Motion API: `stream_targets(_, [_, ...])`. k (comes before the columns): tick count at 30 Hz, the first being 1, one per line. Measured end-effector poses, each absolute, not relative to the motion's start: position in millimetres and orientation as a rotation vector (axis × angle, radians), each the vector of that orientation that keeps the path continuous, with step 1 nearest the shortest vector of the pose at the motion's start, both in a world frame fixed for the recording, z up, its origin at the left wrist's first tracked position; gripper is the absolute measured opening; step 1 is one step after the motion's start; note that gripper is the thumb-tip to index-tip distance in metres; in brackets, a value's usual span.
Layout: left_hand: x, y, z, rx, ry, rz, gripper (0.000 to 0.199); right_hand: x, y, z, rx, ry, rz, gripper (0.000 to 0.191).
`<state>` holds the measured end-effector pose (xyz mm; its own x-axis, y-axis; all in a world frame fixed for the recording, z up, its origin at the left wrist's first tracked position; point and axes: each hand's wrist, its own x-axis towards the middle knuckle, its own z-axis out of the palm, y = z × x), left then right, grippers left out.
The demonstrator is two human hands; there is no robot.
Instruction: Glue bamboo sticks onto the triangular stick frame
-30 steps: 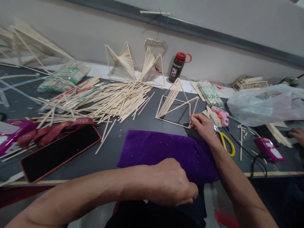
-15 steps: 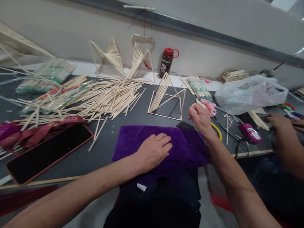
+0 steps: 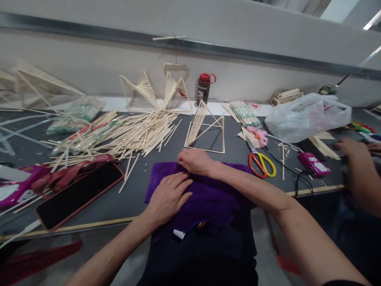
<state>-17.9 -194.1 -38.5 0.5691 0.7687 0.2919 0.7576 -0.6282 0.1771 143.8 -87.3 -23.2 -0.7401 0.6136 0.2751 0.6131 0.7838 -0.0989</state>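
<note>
A purple cloth [image 3: 208, 198] lies over the table's front edge and hangs down toward my lap. My left hand [image 3: 171, 194] rests on its left part, palm down with the fingers spread. Just beyond it, my right hand [image 3: 195, 161] is closed at the cloth's back edge; whatever its fingers hold is hidden. Behind the hands stands a small frame of wooden sticks [image 3: 218, 151], with a fan of slanting sticks on its left side. Scissors [image 3: 262, 165] with red and yellow handles lie to the right of the cloth, beside a pink glue gun [image 3: 258, 135].
Loose sticks [image 3: 139, 131] are heaped at the left, with a phone [image 3: 80, 194] nearer the edge. A bottle [image 3: 203, 89] and stick models [image 3: 143, 89] stand by the wall. At right are a plastic bag [image 3: 306, 117], a magenta box [image 3: 314, 164] and another person's hand [image 3: 351, 149].
My right hand has moved left from beside the glue gun to the cloth's back edge, uncovering the scissors. My left hand has shifted left on the cloth. The view has turned slightly.
</note>
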Motion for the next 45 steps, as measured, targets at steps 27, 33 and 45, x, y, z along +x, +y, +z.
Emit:
stream_targets(27, [-14.3,-200.0,-42.5,2.677,1.321,0.581,0.033,134.3,-90.5,-46.5,-1.066,-2.636,0.05,0.024])
stream_targets(33, [-13.7,-197.2,-40.7,2.662,1.322,0.584,0.031,135.5,-88.0,-46.1,-1.087,-2.637,0.041,0.024])
stream_targets(45, [-13.4,-196.6,-42.7,2.641,1.315,0.584,0.034,142.0,-81.3,-49.7,-1.01,-2.625,0.118,0.027])
